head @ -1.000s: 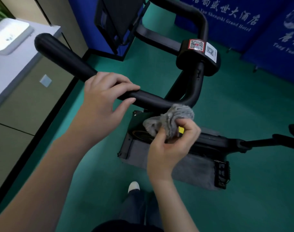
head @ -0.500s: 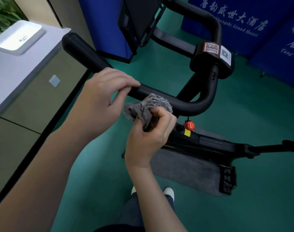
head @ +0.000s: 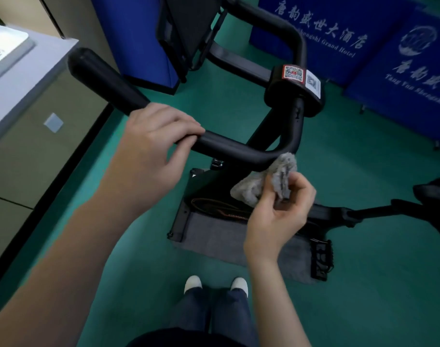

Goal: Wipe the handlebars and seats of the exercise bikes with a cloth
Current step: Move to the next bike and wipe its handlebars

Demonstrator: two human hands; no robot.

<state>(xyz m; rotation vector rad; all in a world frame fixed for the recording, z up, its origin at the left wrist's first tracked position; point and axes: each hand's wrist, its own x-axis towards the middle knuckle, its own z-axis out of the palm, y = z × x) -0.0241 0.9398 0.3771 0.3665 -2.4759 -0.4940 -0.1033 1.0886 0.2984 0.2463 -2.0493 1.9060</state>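
Observation:
A black exercise bike handlebar [head: 108,81] runs from upper left down to a bend at the centre, then up to a stem block with QR stickers [head: 298,78]. My left hand [head: 153,149] grips the near bar with its fingers curled over the top. My right hand [head: 276,211] pinches a grey fluffy cloth [head: 264,181] and holds it against the underside of the bar's bend. The bike's seat [head: 437,196] shows only as a dark shape at the right edge.
A grey mat [head: 214,236] lies under the bike frame on the green floor, with a pedal [head: 320,259] at its right. A white counter with a tray [head: 3,51] stands at left. Blue banner screens [head: 399,71] stand behind. My shoes [head: 215,284] are below.
My right hand has slid the cloth to the right along the bar, from beside my left hand to the bend. My left hand keeps its grip on the bar.

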